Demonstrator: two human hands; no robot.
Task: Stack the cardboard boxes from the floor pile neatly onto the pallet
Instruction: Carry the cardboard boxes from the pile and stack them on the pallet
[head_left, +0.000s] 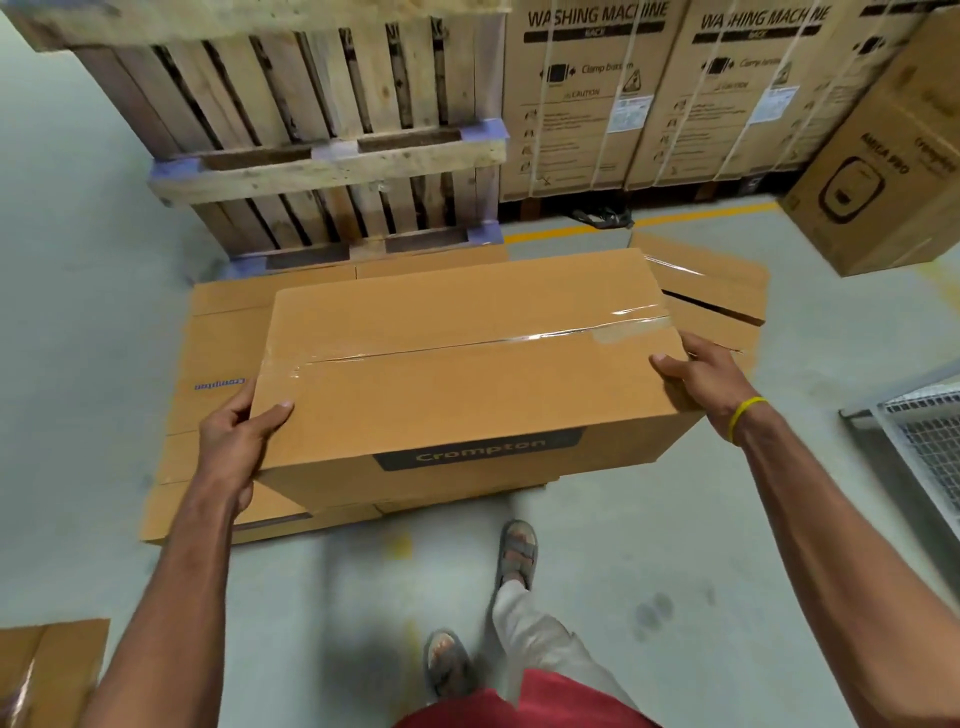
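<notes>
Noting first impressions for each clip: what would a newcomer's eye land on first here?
The big taped cardboard box at centre, gripped at its two ends by the left hand and right hand, above a low layer of similar boxes. Behind it, upper left, are stacked wooden pallets. At upper right stand tall cartons printed WASHING MACHINE.

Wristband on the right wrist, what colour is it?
The wristband is yellow; the head view shows it best.
</notes>
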